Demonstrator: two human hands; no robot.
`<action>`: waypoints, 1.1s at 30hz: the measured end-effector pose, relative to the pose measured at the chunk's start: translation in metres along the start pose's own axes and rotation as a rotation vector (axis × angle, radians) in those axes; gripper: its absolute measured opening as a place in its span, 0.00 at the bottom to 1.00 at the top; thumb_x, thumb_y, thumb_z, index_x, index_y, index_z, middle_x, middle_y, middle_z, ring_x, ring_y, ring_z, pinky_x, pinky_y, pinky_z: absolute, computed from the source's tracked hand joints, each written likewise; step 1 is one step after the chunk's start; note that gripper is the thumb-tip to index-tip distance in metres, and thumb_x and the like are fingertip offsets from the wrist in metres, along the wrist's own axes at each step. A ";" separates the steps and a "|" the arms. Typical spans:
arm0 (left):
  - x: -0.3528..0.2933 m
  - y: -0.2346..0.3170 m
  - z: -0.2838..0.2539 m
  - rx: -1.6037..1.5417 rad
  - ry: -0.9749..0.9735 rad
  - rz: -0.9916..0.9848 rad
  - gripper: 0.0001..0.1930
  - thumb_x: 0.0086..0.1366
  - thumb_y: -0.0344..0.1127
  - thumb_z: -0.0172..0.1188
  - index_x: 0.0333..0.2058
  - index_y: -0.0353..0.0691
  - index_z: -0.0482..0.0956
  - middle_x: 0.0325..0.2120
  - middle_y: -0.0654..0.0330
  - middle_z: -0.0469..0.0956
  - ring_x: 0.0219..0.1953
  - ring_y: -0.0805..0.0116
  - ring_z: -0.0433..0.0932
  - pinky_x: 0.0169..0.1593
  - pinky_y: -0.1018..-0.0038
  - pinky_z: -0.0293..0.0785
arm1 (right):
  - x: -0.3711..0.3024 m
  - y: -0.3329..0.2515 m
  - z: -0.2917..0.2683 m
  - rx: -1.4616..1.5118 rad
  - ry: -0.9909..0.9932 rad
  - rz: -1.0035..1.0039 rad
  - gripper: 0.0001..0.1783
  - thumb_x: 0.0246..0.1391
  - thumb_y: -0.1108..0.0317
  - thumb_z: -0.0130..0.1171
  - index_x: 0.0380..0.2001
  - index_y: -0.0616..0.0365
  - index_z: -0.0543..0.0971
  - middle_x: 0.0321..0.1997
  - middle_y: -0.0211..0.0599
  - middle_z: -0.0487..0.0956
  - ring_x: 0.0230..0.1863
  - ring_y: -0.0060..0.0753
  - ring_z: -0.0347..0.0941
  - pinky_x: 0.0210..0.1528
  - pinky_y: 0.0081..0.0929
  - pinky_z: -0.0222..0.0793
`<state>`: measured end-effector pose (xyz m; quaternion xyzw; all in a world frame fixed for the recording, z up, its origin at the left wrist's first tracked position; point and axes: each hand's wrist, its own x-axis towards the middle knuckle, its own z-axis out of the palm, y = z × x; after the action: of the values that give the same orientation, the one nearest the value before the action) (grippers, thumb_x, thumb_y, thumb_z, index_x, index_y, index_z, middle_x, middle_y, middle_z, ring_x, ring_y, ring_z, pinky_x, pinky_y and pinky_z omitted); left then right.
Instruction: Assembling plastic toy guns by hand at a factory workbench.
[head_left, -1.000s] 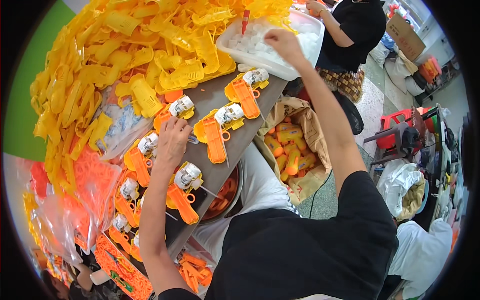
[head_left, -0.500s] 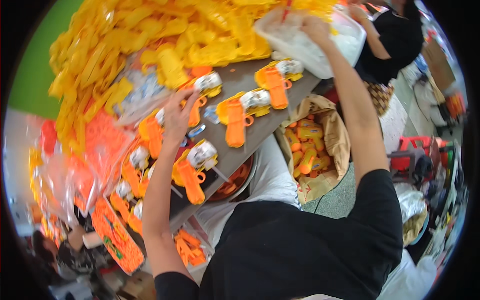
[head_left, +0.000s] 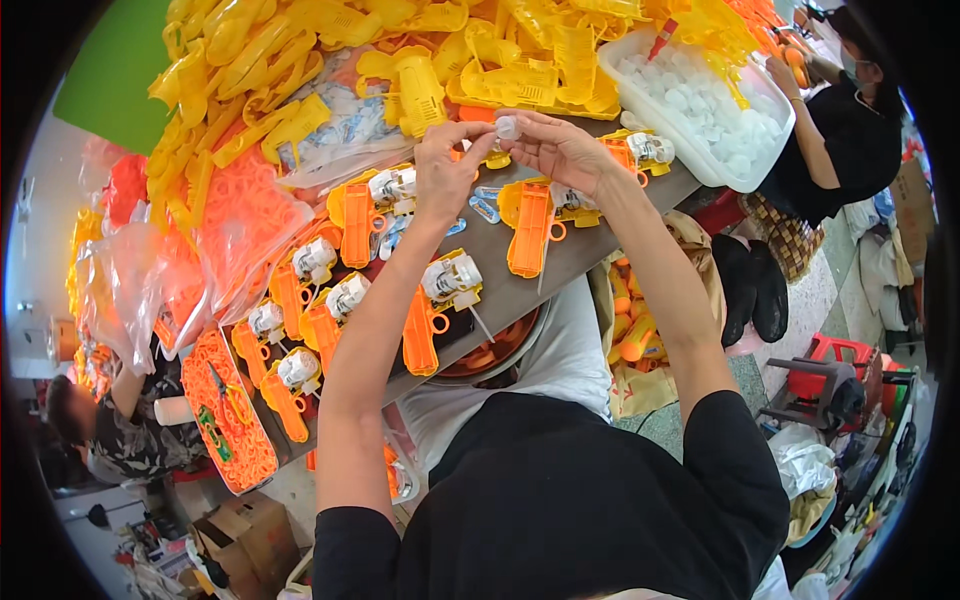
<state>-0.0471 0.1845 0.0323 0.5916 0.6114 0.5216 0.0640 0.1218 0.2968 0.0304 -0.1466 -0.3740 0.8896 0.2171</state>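
Note:
Between my two hands is a small translucent plastic cap [head_left: 507, 127]. My right hand [head_left: 562, 153] pinches it from the right with thumb and fingers. My left hand [head_left: 447, 170] is closed, thumb and index fingertip meeting at the cap's left side. Just beneath the fingertips shows part of a yellow and white toy gun, mostly covered by the hands. Other half-built toy guns with orange grips lie around: one toy gun [head_left: 529, 228] below my right hand, another toy gun [head_left: 430, 312] near the table's front edge.
A white tub [head_left: 742, 180] of translucent caps stands at the right, a red marker at its rim. Yellow shells [head_left: 420, 90] are heaped at the back. An orange parts tray [head_left: 238, 489] holds pliers at the left. A paper sack [head_left: 640, 391] stands below the table; people sit nearby.
My right hand has come out of the white tub to the table's middle with a translucent cap. My left hand has moved up and right to meet it. The whole view has shifted.

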 end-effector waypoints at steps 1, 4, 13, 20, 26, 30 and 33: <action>0.000 0.000 0.000 0.020 0.023 0.026 0.08 0.59 0.32 0.68 0.38 0.40 0.86 0.34 0.62 0.83 0.37 0.70 0.76 0.44 0.73 0.72 | 0.001 0.002 -0.002 0.023 -0.008 -0.003 0.20 0.67 0.67 0.54 0.59 0.62 0.72 0.52 0.38 0.78 0.51 0.28 0.76 0.54 0.21 0.74; 0.000 -0.003 -0.001 0.052 0.062 0.089 0.08 0.59 0.32 0.68 0.37 0.40 0.86 0.33 0.61 0.83 0.38 0.68 0.76 0.46 0.72 0.71 | 0.005 0.005 -0.005 0.022 -0.009 -0.002 0.20 0.67 0.67 0.54 0.59 0.62 0.72 0.53 0.38 0.78 0.51 0.28 0.76 0.55 0.22 0.74; -0.002 -0.004 -0.005 0.173 0.104 0.086 0.06 0.57 0.31 0.69 0.33 0.39 0.85 0.30 0.61 0.82 0.37 0.66 0.75 0.45 0.70 0.70 | 0.006 0.006 0.000 -0.033 0.018 0.012 0.20 0.67 0.66 0.53 0.60 0.60 0.72 0.52 0.37 0.78 0.52 0.26 0.75 0.56 0.22 0.73; -0.002 -0.003 -0.009 0.166 0.081 0.095 0.06 0.57 0.32 0.68 0.33 0.39 0.85 0.30 0.60 0.82 0.37 0.64 0.75 0.45 0.69 0.70 | 0.007 0.007 0.004 -0.096 0.025 0.013 0.20 0.66 0.65 0.56 0.58 0.60 0.74 0.52 0.36 0.79 0.52 0.25 0.76 0.56 0.21 0.74; 0.000 0.002 -0.009 0.198 0.040 0.095 0.09 0.57 0.36 0.69 0.36 0.40 0.85 0.30 0.61 0.82 0.38 0.63 0.75 0.46 0.67 0.69 | 0.003 0.004 0.015 -0.189 0.067 -0.018 0.20 0.65 0.64 0.58 0.57 0.60 0.75 0.51 0.34 0.79 0.50 0.24 0.76 0.55 0.20 0.74; 0.000 0.009 -0.014 0.299 -0.006 0.151 0.16 0.57 0.42 0.70 0.41 0.43 0.84 0.32 0.63 0.82 0.39 0.63 0.75 0.48 0.65 0.66 | 0.007 0.009 0.028 -0.601 0.186 -0.202 0.19 0.62 0.62 0.61 0.52 0.61 0.78 0.49 0.32 0.80 0.47 0.19 0.75 0.50 0.18 0.72; 0.011 0.010 -0.025 0.378 -0.031 0.167 0.18 0.57 0.45 0.69 0.43 0.44 0.83 0.33 0.64 0.83 0.41 0.65 0.76 0.49 0.65 0.64 | 0.018 0.005 0.042 -0.907 0.235 -0.328 0.18 0.57 0.59 0.66 0.45 0.61 0.81 0.45 0.34 0.80 0.41 0.21 0.76 0.43 0.19 0.71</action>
<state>-0.0607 0.1765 0.0564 0.6497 0.6462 0.3919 -0.0820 0.0876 0.2773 0.0530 -0.2651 -0.7144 0.5690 0.3093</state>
